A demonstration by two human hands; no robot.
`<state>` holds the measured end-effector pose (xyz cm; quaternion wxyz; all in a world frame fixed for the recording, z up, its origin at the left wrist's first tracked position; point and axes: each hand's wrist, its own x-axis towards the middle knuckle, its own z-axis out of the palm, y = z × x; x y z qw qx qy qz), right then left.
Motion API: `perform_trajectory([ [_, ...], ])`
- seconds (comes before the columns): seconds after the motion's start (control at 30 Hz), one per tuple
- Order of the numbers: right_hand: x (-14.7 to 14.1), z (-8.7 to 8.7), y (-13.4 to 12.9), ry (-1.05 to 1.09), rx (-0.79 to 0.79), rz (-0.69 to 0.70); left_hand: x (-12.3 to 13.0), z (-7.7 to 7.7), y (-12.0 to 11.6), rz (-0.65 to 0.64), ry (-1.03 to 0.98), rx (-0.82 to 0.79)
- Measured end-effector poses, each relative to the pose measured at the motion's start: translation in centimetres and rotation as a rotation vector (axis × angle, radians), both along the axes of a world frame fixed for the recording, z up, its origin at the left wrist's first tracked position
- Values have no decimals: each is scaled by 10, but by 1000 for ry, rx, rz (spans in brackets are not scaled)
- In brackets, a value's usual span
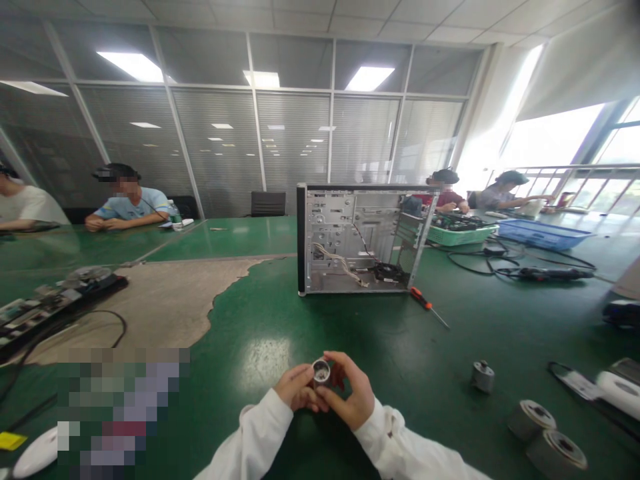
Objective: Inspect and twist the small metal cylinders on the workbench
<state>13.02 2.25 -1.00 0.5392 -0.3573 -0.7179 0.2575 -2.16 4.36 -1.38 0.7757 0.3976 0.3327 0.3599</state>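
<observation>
Between my two hands is a small round metal cup-like part point(321, 373), its open end tilted up toward me. The inside looks hollow, with some light detail I cannot make out. My left hand point(299, 388) grips it from the left, thumb near the rim. On the other side my right hand point(353, 392) holds it with thumb and fingers around the edge. Beyond the hands stands an open computer case point(357, 240) with loose cables and a black fan inside. A screwdriver point(429, 303) with an orange and black handle lies by its right corner.
To the right are a small metal cylinder point(483, 377) and two larger metal rings point(532, 420). A green basket point(463, 235), a blue basket point(545, 233) and black cables lie farther back. Electronics point(55, 300) sit at left on worn tabletop. Several people sit around the table.
</observation>
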Motion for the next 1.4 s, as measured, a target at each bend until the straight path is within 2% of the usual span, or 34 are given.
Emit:
perform_trajectory([
  [0.13, 0, 4, -2, 34, -20, 32, -7, 5, 2, -34, -62, -234],
  [0.23, 0, 5, -1, 53, -38, 31, -9, 7, 2, -5, -137, -318],
  [0.57, -5, -1, 5, 191, -90, -13, -10, 10, 1, 145, -276, -314],
  [0.63, -5, -1, 5, 165, -99, 3, -8, 7, 2, 234, -242, -275],
  [0.73, -3, -1, 6, 140, -122, 4, -2, -2, 4, 469, -109, -90],
  [0.8, -2, -2, 7, 137, -135, 2, 1, -9, 6, 594, 33, 127],
  [0.93, -1, -3, 8, 112, -151, 24, -2, -18, 8, 725, 384, 577],
  [1.03, -2, -5, 9, 126, -140, 7, -9, -18, 7, 715, 644, 858],
  [1.2, -4, -7, 9, 147, -115, -23, -13, -13, 5, 616, 976, 1269],
  [1.3, -3, -6, 10, 117, -101, -23, -12, -13, 4, 540, 1109, 1377],
  [1.4, -1, -5, 10, 69, -100, -6, -13, -15, 4, 477, 1163, 1403],
])
